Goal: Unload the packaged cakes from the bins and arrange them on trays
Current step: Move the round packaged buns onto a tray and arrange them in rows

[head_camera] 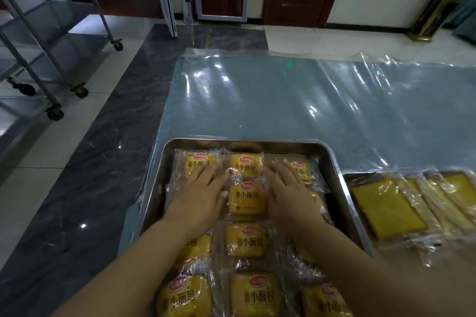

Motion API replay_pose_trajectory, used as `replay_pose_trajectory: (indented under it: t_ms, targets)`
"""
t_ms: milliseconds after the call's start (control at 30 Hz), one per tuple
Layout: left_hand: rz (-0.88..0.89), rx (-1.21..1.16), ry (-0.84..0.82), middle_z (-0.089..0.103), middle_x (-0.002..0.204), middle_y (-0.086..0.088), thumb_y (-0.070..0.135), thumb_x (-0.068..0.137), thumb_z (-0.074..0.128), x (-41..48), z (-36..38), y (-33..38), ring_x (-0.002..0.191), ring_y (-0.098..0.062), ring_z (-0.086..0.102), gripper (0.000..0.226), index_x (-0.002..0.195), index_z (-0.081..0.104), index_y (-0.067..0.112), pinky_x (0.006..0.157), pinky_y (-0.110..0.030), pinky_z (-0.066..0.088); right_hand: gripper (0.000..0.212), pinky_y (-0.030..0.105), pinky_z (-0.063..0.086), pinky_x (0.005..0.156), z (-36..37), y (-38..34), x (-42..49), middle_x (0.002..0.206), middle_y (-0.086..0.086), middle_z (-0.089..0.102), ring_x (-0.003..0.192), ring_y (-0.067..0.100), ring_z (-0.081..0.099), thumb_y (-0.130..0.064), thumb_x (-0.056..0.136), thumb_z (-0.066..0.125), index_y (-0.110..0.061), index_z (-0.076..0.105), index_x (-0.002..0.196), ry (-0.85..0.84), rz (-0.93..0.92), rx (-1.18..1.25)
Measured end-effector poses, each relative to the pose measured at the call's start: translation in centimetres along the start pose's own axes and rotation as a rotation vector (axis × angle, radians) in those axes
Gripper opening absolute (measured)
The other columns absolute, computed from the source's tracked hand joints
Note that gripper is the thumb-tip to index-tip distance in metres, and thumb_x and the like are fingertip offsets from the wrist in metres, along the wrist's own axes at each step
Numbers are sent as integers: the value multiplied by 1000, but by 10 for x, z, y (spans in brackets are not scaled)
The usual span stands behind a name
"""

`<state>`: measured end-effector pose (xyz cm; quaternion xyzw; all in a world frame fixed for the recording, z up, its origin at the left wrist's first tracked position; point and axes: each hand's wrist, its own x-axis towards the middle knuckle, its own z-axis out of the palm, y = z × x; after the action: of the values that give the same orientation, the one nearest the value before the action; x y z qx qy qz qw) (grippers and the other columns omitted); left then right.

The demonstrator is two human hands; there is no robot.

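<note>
Both hands, left [203, 188] and right [288, 188], are lying flat with fingers straight, gripping nothing, pressing cakes [246, 198] into neat rows in the tray [334, 162] at lower centre.

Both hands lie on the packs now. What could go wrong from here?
The left hand and right hand lie flat on packaged cakes in the tray; hard pressure might squash them. Beside it, the flat cakes seem to reach past the second tray at its near edge and could slip off.
</note>
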<state>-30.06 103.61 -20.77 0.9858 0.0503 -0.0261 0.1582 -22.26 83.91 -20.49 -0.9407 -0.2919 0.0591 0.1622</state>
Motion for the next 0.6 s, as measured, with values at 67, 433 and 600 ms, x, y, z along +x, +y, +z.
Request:
replay_pose_trajectory:
  t_ms: [67, 433, 600]
  targets:
    - [27, -21, -1, 1, 158, 9, 42, 98, 29, 2, 3, 13, 143, -16, -7, 50, 147, 19, 32, 114, -40, 13, 48, 41, 16, 114, -5, 17, -9, 156, 0, 17, 145, 21, -1, -33, 99, 36, -24, 28, 145, 60, 67, -10]
    - [58, 105, -136, -10, 158, 1, 39, 100, 25, 29, 27, 45, 144, -23, -10, 54, 149, 8, 23, 114, -42, 4, 56, 35, -7, 109, 0, 50, -1, 157, -1, -16, 141, 19, -21, -33, 101, 26, -22, 1, 150, -209, 196, 7]
    - [71, 64, -124, -8, 158, 2, 37, 100, 27, 28, 23, 46, 144, -23, -9, 53, 148, 9, 27, 112, -39, -3, 56, 40, -2, 115, -3, 48, 9, 158, 2, -14, 142, 21, -19, -30, 101, 28, -19, 4, 150, -186, 200, -8]
